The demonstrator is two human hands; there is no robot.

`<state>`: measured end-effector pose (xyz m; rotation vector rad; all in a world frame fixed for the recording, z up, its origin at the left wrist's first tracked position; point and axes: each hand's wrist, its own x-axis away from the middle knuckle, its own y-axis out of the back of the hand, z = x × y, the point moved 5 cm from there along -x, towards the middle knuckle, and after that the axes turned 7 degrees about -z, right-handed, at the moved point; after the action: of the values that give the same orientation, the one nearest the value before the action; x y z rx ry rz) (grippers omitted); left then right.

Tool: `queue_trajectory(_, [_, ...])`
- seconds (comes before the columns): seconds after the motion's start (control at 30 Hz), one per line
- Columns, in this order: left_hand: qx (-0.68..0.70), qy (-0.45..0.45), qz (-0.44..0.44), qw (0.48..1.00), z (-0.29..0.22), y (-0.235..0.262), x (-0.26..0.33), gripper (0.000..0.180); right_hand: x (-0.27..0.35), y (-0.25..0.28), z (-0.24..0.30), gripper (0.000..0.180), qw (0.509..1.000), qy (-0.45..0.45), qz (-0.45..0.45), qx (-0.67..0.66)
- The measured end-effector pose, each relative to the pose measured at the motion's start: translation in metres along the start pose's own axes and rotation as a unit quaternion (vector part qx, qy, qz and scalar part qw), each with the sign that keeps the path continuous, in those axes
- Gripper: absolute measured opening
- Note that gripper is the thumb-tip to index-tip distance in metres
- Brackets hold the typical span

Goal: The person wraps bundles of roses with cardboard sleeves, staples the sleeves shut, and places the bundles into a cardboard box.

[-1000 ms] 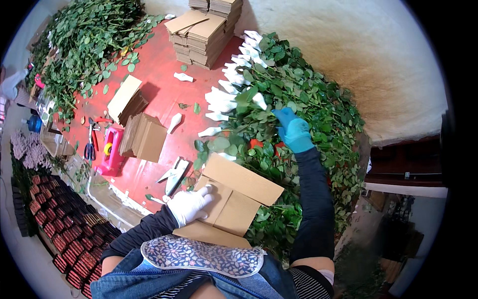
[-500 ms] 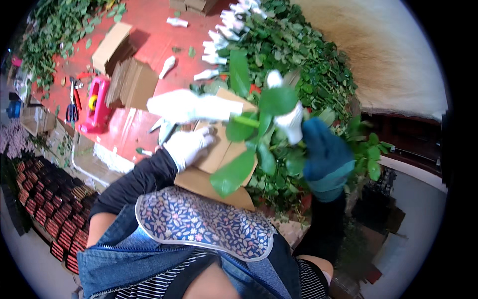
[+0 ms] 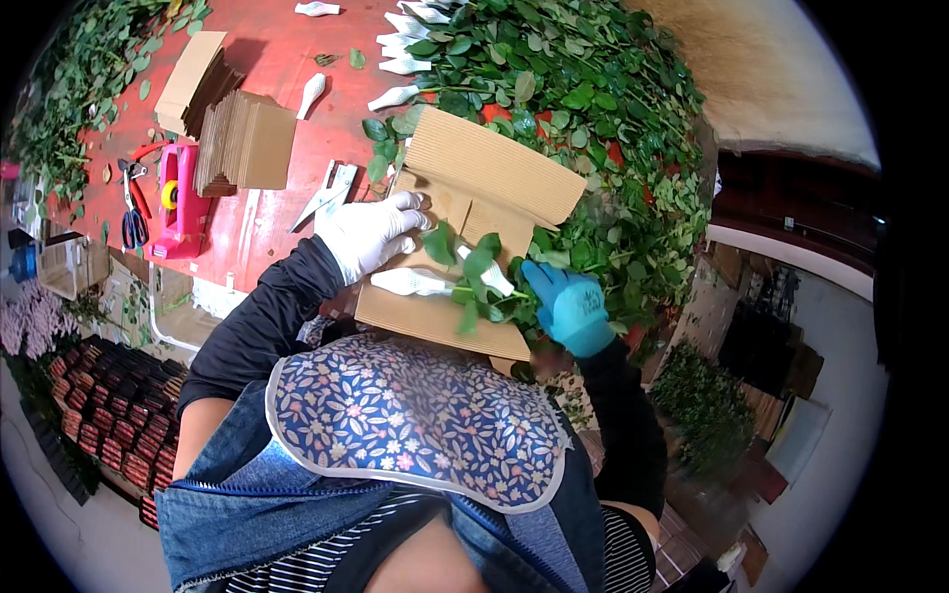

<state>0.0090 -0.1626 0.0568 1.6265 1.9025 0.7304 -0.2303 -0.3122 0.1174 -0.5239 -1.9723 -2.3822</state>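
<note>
A folded corrugated cardboard sheet (image 3: pixel 494 163) lies in front of me, its far and near flaps raised. In its fold rest white-netted flower buds, one bud (image 3: pixel 413 283) pointing left and another bud (image 3: pixel 486 271) beside it, with green leaves around them. My left hand (image 3: pixel 368 237), in a white glove, has its fingers curled over the sheet's left end. At the right end my right hand (image 3: pixel 568 304), in a teal-blue glove, is closed around the flower stems; the leaves partly hide its grip.
Leafy netted flowers (image 3: pixel 593 128) are heaped at the right. Left on the red table (image 3: pixel 257 237) are stacked cardboard pieces (image 3: pixel 247 143), a pink tape dispenser (image 3: pixel 178 203), scissors (image 3: pixel 133 222) and a white stapler-like tool (image 3: pixel 328 196). A loose netted bud (image 3: pixel 312 95) lies farther back.
My right hand has come down and left, lowering the flowers from above the cardboard into its fold. My left hand stays at the sheet's left end. The view has shifted a little.
</note>
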Motion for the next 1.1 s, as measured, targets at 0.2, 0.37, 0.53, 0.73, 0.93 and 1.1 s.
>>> queue_trajectory(0.2, [-0.029, -0.025, 0.009, 0.999, 0.004, 0.0, 0.001, 0.033, -0.017, 0.028, 0.006, 0.055, 0.997, 0.027, 0.075, -0.012])
queue_trajectory(0.37, [-0.015, -0.033, -0.001, 0.999, 0.004, -0.002, -0.002, 0.035, -0.003, -0.011, -0.002, 0.055, 0.994, 0.041, 0.084, -0.058])
queue_trajectory(0.53, [0.057, -0.004, 0.018, 0.998, 0.015, -0.007, 0.006, 0.029, -0.004, 0.034, 0.031, 0.035, 0.992, -0.006, 0.126, 0.024])
queue_trajectory(0.73, [0.038, -0.034, 0.016, 0.999, 0.01, 0.0, 0.0, 0.036, 0.027, 0.017, 0.013, 0.036, 0.988, -0.07, 0.129, 0.055])
queue_trajectory(0.93, [0.08, -0.002, 0.077, 0.994, 0.014, 0.006, -0.006, 0.072, 0.027, -0.022, 0.003, 0.057, 0.998, -0.055, 0.012, -0.029])
queue_trajectory(1.1, [0.04, 0.006, 0.094, 0.995, 0.006, 0.01, -0.011, 0.079, 0.029, -0.022, 0.004, 0.07, 0.989, -0.132, -0.016, -0.061])
